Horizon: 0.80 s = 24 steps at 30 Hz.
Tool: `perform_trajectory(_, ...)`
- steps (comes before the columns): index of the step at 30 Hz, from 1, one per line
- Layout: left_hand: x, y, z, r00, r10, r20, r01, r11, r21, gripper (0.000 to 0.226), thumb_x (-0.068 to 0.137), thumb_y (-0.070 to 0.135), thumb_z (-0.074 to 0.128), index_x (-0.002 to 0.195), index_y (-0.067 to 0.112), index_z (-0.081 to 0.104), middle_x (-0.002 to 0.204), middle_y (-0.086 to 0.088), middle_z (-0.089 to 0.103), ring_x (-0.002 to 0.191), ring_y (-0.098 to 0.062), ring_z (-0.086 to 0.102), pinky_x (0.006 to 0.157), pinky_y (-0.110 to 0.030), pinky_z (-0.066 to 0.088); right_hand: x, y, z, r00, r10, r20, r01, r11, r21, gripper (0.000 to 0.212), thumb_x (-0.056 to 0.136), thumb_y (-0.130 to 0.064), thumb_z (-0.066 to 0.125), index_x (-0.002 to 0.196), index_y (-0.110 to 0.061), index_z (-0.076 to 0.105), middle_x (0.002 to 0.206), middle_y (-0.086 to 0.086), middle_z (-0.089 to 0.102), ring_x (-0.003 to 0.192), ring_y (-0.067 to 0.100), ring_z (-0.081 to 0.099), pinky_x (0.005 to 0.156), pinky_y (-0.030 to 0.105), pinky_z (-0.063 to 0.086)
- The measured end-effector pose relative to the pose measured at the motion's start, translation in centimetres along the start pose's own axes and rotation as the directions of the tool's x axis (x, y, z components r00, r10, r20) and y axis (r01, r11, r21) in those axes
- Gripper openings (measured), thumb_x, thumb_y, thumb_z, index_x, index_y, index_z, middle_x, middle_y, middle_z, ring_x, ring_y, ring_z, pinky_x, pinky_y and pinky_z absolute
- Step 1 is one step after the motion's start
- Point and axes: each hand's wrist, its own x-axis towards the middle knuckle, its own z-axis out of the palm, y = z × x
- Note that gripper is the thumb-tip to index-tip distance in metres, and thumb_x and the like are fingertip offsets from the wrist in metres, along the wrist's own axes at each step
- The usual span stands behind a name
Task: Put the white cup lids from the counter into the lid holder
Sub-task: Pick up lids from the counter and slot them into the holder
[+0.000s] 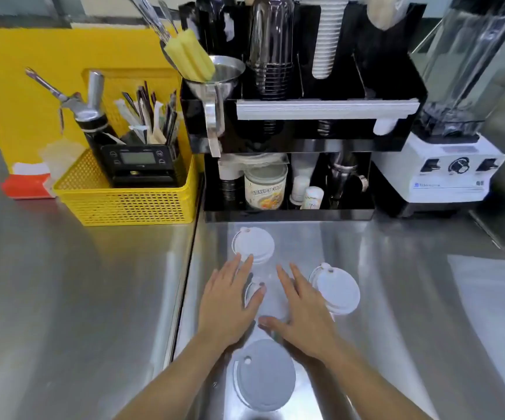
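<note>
Four white lids (264, 374) lie on the shiny tabletop (78, 298), both hands (230, 304) reach with open fingers (246, 265) for the middle one, to lift it into the black holder (396, 86).

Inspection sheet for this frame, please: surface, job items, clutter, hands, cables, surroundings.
Surface: stainless steel counter, reflective, with a seam running past the left hand.
Job's things: far lid, right lid and near lid lie flat on the counter; a fourth lid shows between the hands, mostly covered. Black organiser stands behind them; which slot takes lids, cannot tell.
Clutter: yellow basket holding a scale and straws; blender.
Hands: left hand and right hand both open, palms down, holding nothing.
Cables: nothing seen.
Surroundings: yellow board leaning behind the basket.
</note>
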Motion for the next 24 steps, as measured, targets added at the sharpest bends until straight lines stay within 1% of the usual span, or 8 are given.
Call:
perform_trajectory(2, -0.3, -0.2, 0.6, 0.999, 0.025, 0.032, -0.024, 0.999, -0.030, 0.061, 0.089, 0.053, 0.037, 0.143, 0.030, 0.020, 0.152, 0.002, 0.029, 0.140, -0.016, 0.023, 0.115, -0.038, 0.021, -0.1, 0.2, 0.5, 0.999, 0.025, 0.041, -0.027, 0.998, 0.050, 0.096, 0.069, -0.074, 0.044, 0.141, -0.036, -0.005, 0.156, 0.004, 0.002, 0.142, 0.019, 0.007, 0.112, 0.038, 0.014)
perform_trajectory(5, -1.1, -0.6, 1.7, 0.992, -0.001, 0.124, 0.008, 0.998, -0.056, 0.060, 0.088, 0.053, 0.039, 0.142, 0.030, 0.023, 0.150, 0.004, 0.035, 0.138, -0.015, 0.028, 0.114, -0.035, 0.023, -0.4, 0.6, 1.3, 0.999, 0.008, 0.051, -0.008, 1.000, 0.015, 0.092, 0.073, -0.070, 0.044, 0.143, -0.027, 0.003, 0.155, 0.005, 0.014, 0.139, 0.021, 0.017, 0.112, 0.037, 0.015)
perform_trajectory(9, -1.3, -0.4, 2.2, 0.991, -0.014, 0.133, 0.028, 0.995, -0.100, 0.056, 0.089, 0.046, 0.044, 0.140, 0.029, 0.029, 0.147, 0.007, 0.038, 0.137, -0.013, 0.028, 0.111, -0.024, 0.013, -0.2, 0.3, 1.0, 1.000, -0.021, 0.007, 0.021, 1.000, 0.008, 0.084, 0.074, -0.062, 0.049, 0.141, -0.023, 0.015, 0.146, 0.003, 0.032, 0.130, 0.020, 0.031, 0.106, 0.033, 0.022)
perform_trajectory(11, -1.2, 0.2, 1.9, 0.992, -0.035, 0.119, 0.060, 0.976, -0.208, 0.050, 0.088, 0.040, 0.050, 0.135, 0.029, 0.036, 0.141, 0.008, 0.045, 0.129, -0.013, 0.039, 0.102, -0.019, 0.024, 0.1, -0.1, 0.6, 1.000, -0.030, 0.006, 0.029, 0.999, 0.031, 0.083, 0.072, -0.060, 0.051, 0.139, -0.021, 0.020, 0.139, 0.004, 0.040, 0.123, 0.021, 0.038, 0.101, 0.033, 0.030)
perform_trajectory(15, 0.4, 1.6, 0.4, 0.978, -0.185, 0.095, 0.207, 0.827, -0.523, 0.040, 0.085, 0.021, 0.059, 0.123, 0.022, 0.049, 0.124, 0.005, 0.055, 0.115, -0.014, 0.052, 0.091, -0.013, 0.038, 1.0, -1.2, -1.4, 0.997, -0.034, -0.075, 0.042, 0.993, 0.108, 0.078, 0.068, -0.057, 0.060, 0.132, -0.022, 0.031, 0.131, 0.000, 0.048, 0.115, 0.019, 0.044, 0.095, 0.028, 0.037)
perform_trajectory(18, 2.6, 3.0, -1.7, 0.938, -0.340, 0.062, 0.276, 0.628, -0.728, 0.043, 0.081, 0.009, 0.064, 0.121, 0.015, 0.049, 0.122, -0.003, 0.056, 0.110, -0.021, 0.056, 0.094, -0.033, 0.047, 2.4, -1.6, -3.8, 0.984, -0.077, -0.159, 0.095, 0.990, 0.109, 0.076, 0.067, -0.054, 0.062, 0.131, -0.023, 0.035, 0.131, -0.003, 0.048, 0.117, 0.017, 0.041, 0.093, 0.026, 0.033)
perform_trajectory(20, 4.3, 4.3, -3.4, 0.917, -0.394, 0.062, 0.266, 0.488, -0.831, 0.043, 0.079, 0.004, 0.066, 0.117, 0.014, 0.048, 0.117, -0.004, 0.058, 0.104, -0.022, 0.058, 0.084, -0.031, 0.050, 3.4, -1.9, -5.7, 0.971, -0.103, -0.214, 0.129, 0.985, 0.112, 0.075, 0.069, -0.053, 0.064, 0.131, -0.024, 0.035, 0.131, -0.005, 0.047, 0.119, 0.015, 0.039, 0.092, 0.024, 0.032)
perform_trajectory(24, 7.3, 7.5, -7.0, 0.924, -0.376, 0.072, 0.238, 0.417, -0.877, 0.033, 0.078, 0.005, 0.067, 0.109, 0.010, 0.055, 0.098, 0.001, 0.063, 0.090, -0.017, 0.062, 0.070, -0.029, 0.051, 5.0, -2.5, -9.8, 0.937, -0.128, -0.325, 0.165, 0.982, 0.088, 0.081, 0.070, -0.052, 0.066, 0.136, -0.020, 0.030, 0.142, 0.000, 0.034, 0.127, 0.017, 0.029, 0.101, 0.027, 0.028)
